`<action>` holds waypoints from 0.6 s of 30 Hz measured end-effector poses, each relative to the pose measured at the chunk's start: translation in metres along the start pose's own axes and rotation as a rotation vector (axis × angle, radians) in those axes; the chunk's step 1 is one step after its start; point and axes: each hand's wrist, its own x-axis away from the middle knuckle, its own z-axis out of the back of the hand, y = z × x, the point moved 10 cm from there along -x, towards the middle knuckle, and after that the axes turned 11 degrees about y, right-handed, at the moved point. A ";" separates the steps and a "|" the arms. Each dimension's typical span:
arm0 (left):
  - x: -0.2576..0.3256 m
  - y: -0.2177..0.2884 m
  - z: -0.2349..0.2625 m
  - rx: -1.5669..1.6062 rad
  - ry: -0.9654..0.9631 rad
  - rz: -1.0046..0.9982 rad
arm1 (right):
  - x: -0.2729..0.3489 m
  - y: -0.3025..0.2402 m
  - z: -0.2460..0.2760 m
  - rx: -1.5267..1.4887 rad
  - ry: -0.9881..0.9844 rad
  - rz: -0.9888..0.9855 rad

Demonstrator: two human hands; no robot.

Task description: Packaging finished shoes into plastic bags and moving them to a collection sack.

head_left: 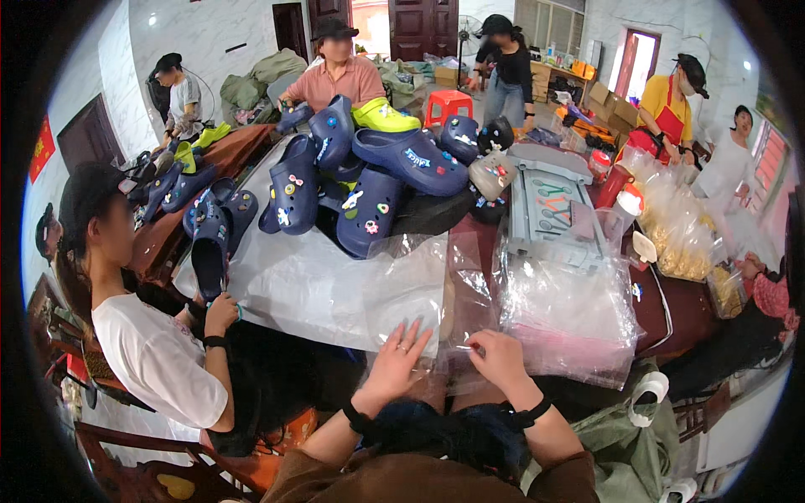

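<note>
My left hand point(394, 362) lies flat with fingers spread on a clear plastic bag point(411, 285) at the table's near edge. My right hand point(496, 356) pinches the same bag's lower edge between thumb and fingers. Beyond the bag a heap of dark blue clogs point(369, 180) with small coloured charms is piled on a white sheet point(285, 289). One lime-green clog point(381, 117) sits at the back of the heap.
A stack of clear bags point(570, 310) lies to my right. Behind it rests a grey tray point(549, 210), then bags of small yellowish items point(679, 226). A person in a white shirt point(155, 356) sits at my left holding a clog; others work around the table.
</note>
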 end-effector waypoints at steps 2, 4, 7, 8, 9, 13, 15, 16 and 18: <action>0.007 -0.001 -0.013 0.016 0.014 0.012 | 0.005 0.016 -0.016 0.004 -0.176 -0.060; 0.010 -0.001 -0.019 -0.028 0.030 -0.007 | 0.000 0.012 -0.018 -0.018 -0.305 -0.016; 0.011 -0.001 -0.022 -0.076 0.077 -0.031 | -0.017 -0.003 -0.027 -0.068 -0.509 -0.025; 0.010 -0.001 -0.022 -0.096 0.077 -0.031 | -0.037 -0.016 -0.018 -0.109 -0.419 0.028; 0.010 -0.001 -0.022 -0.112 0.077 -0.030 | -0.058 -0.029 -0.011 -0.147 -0.333 0.080; 0.010 -0.004 -0.028 -0.082 0.069 -0.009 | -0.146 -0.059 -0.001 -0.260 -0.108 0.168; 0.008 -0.004 -0.029 -0.123 0.049 -0.022 | -0.191 -0.069 -0.007 -0.306 -0.055 0.175; 0.005 -0.004 -0.028 -0.086 0.045 -0.006 | -0.214 -0.067 -0.008 -0.370 0.011 0.138; 0.002 -0.003 -0.026 -0.101 0.016 0.006 | -0.250 -0.063 -0.020 -0.435 0.081 0.106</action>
